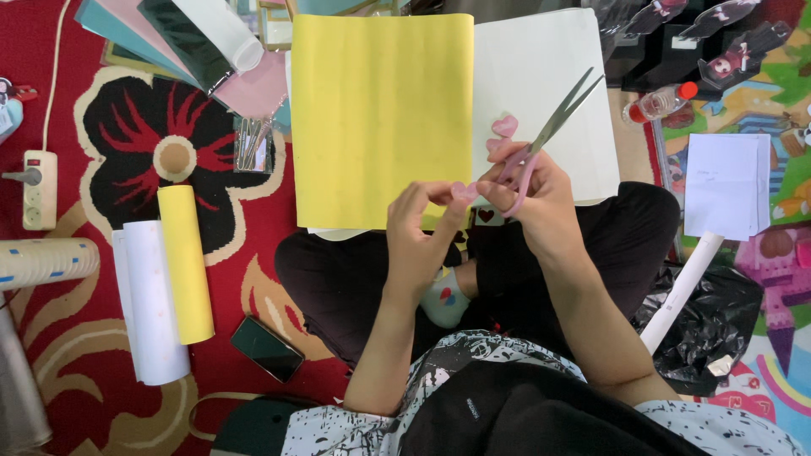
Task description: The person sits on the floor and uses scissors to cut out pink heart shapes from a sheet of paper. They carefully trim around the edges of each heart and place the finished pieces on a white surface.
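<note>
My right hand [541, 198] grips a pair of pink-handled scissors [553, 122], blades slightly apart and pointing up and to the right. My left hand [420, 228] pinches a small pink paper piece [463, 191] between thumb and fingers, right beside the right hand's fingertips. A pink heart-shaped cutout [504, 126] lies on the white sheet [541, 76] just above my hands. A large yellow sheet [380, 110] lies flat in front of my crossed legs.
A yellow roll [186, 262] and a white roll [156, 304] lie at left beside a phone [266, 348]. Coloured rolled sheets [194, 42] sit top left, a power strip [38, 190] far left. A plastic bottle [661, 101], white paper [726, 186] and black bag [710, 329] are at right.
</note>
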